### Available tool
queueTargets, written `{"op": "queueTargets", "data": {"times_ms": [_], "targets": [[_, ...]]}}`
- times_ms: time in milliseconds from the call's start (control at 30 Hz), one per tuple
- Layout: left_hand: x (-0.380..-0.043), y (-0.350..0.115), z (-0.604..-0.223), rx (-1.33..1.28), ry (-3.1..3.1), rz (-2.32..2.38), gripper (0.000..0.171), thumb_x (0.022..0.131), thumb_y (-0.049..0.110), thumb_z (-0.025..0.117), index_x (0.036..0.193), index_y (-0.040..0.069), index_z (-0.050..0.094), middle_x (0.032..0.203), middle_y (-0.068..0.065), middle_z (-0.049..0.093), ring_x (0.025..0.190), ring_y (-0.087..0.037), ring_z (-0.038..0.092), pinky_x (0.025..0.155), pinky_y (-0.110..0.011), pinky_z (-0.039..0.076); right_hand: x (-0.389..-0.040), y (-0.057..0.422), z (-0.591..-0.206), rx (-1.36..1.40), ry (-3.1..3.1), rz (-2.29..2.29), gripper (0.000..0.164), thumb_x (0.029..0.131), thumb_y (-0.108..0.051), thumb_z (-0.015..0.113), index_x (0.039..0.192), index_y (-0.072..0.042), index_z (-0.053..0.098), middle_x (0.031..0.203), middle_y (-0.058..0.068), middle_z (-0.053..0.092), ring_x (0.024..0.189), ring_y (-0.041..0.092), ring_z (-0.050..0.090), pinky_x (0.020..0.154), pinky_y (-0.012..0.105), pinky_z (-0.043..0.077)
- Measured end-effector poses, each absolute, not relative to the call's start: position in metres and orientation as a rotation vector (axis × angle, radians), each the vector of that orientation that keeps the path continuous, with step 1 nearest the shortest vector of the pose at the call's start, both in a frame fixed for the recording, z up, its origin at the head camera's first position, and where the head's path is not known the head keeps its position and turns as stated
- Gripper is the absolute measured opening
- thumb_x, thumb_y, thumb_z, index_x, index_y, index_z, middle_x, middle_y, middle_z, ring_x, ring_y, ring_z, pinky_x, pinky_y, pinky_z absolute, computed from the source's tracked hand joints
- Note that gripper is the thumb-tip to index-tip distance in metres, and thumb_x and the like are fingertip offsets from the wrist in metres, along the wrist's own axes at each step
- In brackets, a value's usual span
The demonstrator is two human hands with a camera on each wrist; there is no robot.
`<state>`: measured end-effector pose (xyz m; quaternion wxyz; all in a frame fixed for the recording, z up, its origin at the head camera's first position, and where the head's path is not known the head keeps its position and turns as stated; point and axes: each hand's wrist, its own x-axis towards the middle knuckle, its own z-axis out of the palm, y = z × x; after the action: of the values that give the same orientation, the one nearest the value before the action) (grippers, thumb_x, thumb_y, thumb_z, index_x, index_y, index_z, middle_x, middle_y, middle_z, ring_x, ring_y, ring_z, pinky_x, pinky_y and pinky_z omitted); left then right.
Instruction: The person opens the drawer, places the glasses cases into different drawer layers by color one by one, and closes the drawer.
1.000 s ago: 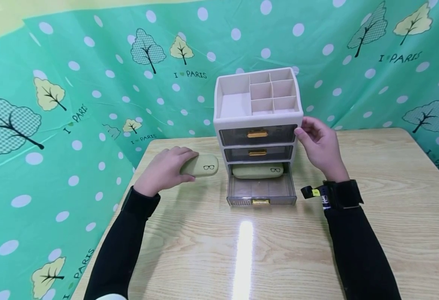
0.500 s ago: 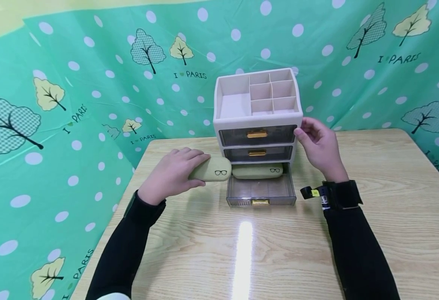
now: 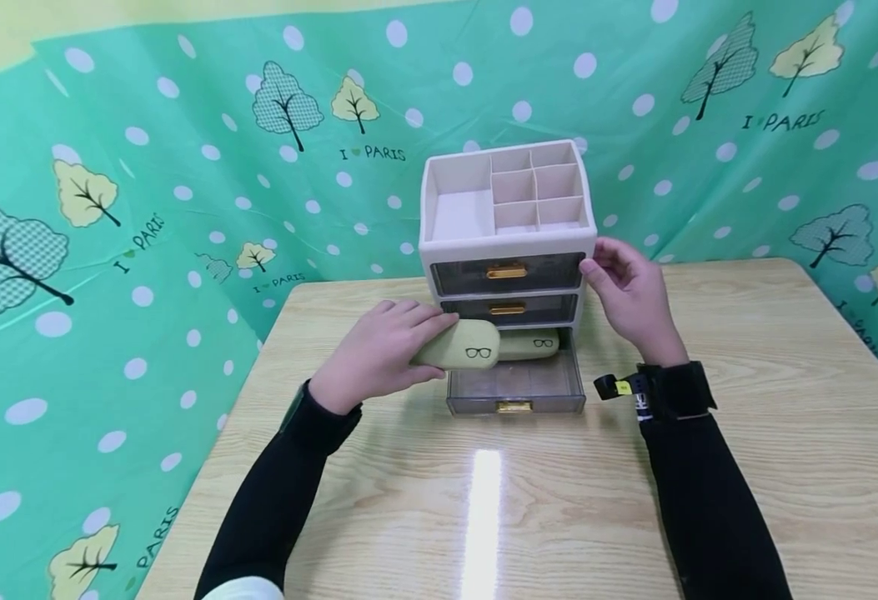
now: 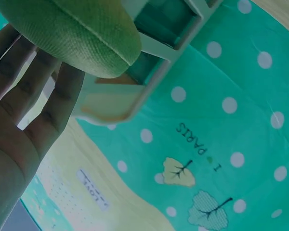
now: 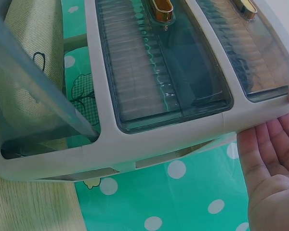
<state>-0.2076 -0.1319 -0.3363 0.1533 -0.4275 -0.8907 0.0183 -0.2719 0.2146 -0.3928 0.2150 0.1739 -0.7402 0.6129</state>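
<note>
My left hand (image 3: 382, 350) holds a pale green glasses case (image 3: 463, 343) printed with a small glasses drawing. The case is in front of the left part of the open bottom drawer (image 3: 479, 406) and overlaps it in the head view. In that drawer lies a second green glasses case (image 3: 529, 345), its left part hidden behind the held one. The white desktop drawer organizer (image 3: 509, 242) has its two upper drawers closed. At its right side my right hand (image 3: 629, 296) grips the edge, thumb at the front and fingers along the side, as the right wrist view confirms.
Divided compartments (image 3: 536, 196) top the organizer. It stands on a wood-grain table (image 3: 378, 500) near the back edge. A green dotted cloth (image 3: 378, 108) with tree prints hangs behind and to the left. A light reflection runs down the tabletop.
My left hand has carried the glasses case rightward, from beside the organizer to in front of the bottom drawer. My right hand keeps its grip. The head view has shifted slightly.
</note>
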Motion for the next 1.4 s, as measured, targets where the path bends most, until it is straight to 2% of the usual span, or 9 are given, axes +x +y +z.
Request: {"op": "queueTargets", "data": {"times_ms": [167, 333, 567, 733, 1400], "targets": [[-0.209, -0.112, -0.337, -1.287, -2.479, 0.041, 0.077, 0.078, 0.042, 0.090, 0.142, 0.012, 0.061, 0.128, -0.005, 0.066, 0.118, -0.025, 0.061, 0.090, -0.042, 0.055, -0.272, 0.215, -0.392, 0.482, -2.056, 1.696, 0.031, 0.102, -0.012, 0.066, 0.127, 0.006, 0.063, 0.107, 0.006, 0.067, 0.095, 0.013, 0.064, 0.080, 0.015, 0.053], [-0.212, -0.093, -0.343, -1.355, -2.438, 0.033, 0.074, 0.081, 0.046, 0.086, 0.142, 0.015, 0.060, 0.126, -0.003, 0.066, 0.117, -0.024, 0.060, 0.089, -0.039, 0.054, -0.272, 0.215, -0.392, 0.483, -2.047, 1.700, 0.030, 0.102, -0.010, 0.065, 0.126, 0.007, 0.063, 0.105, 0.002, 0.067, 0.094, 0.012, 0.063, 0.079, 0.015, 0.053], [-0.216, -0.070, -0.353, -1.376, -2.448, 0.074, 0.073, 0.086, 0.056, 0.079, 0.145, 0.018, 0.058, 0.124, -0.002, 0.065, 0.108, -0.022, 0.060, 0.080, -0.036, 0.052, -0.272, 0.215, -0.392, 0.490, -2.043, 1.699, 0.030, 0.102, -0.011, 0.065, 0.125, 0.007, 0.063, 0.104, 0.001, 0.066, 0.093, 0.013, 0.063, 0.078, 0.016, 0.053], [-0.221, -0.057, -0.362, -1.373, -2.456, 0.094, 0.072, 0.087, 0.057, 0.077, 0.145, 0.020, 0.057, 0.124, -0.002, 0.064, 0.107, -0.021, 0.060, 0.075, -0.034, 0.051, -0.272, 0.215, -0.391, 0.491, -2.042, 1.708, 0.030, 0.102, -0.011, 0.066, 0.125, 0.006, 0.063, 0.104, 0.001, 0.066, 0.093, 0.014, 0.063, 0.079, 0.016, 0.053], [-0.238, -0.039, -0.394, -1.366, -2.570, 0.081, 0.071, 0.086, 0.058, 0.077, 0.143, 0.021, 0.058, 0.126, 0.000, 0.066, 0.106, -0.020, 0.062, 0.071, -0.031, 0.054, -0.273, 0.216, -0.391, 0.470, -2.060, 1.724, 0.032, 0.102, -0.012, 0.066, 0.129, 0.005, 0.062, 0.110, 0.009, 0.067, 0.097, 0.013, 0.064, 0.084, 0.016, 0.053]]}}
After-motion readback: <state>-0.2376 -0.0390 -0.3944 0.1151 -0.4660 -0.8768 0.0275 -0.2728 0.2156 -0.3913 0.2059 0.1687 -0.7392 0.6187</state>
